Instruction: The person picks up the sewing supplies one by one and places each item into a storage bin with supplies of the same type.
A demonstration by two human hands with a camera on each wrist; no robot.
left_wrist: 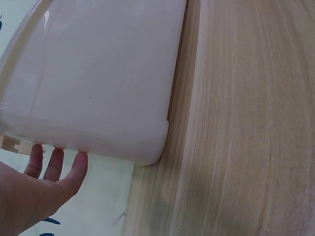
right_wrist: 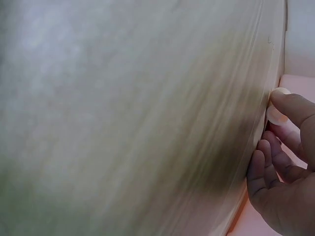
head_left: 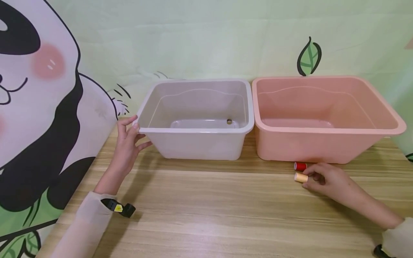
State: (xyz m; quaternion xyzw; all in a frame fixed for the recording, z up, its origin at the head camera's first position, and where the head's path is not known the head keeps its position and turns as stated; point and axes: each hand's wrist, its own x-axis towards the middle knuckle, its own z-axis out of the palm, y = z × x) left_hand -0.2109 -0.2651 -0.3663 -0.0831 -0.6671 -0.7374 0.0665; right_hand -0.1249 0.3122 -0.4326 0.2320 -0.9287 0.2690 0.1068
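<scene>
My left hand (head_left: 127, 143) holds the left front corner of a whitish plastic tub (head_left: 200, 145), with the thumb at its rim. In the left wrist view, several fingertips of that hand press against the side of the tub. Over on the right, my right hand (head_left: 332, 182) pinches a pale orange spool of thread (head_left: 301, 177) between thumb and forefinger, low at the tabletop. Right behind it lies a red spool of thread (head_left: 300, 166). Inside the whitish tub, on its floor, sits a small round gold-brown thing (head_left: 229, 121).
A pink plastic tub (head_left: 303, 143) stands close beside the whitish one, its front just behind the spools. Both tubs rest along the back of the wood-grain table (head_left: 206, 208). Behind them hangs a pale green backdrop (head_left: 200, 43) with a panda print.
</scene>
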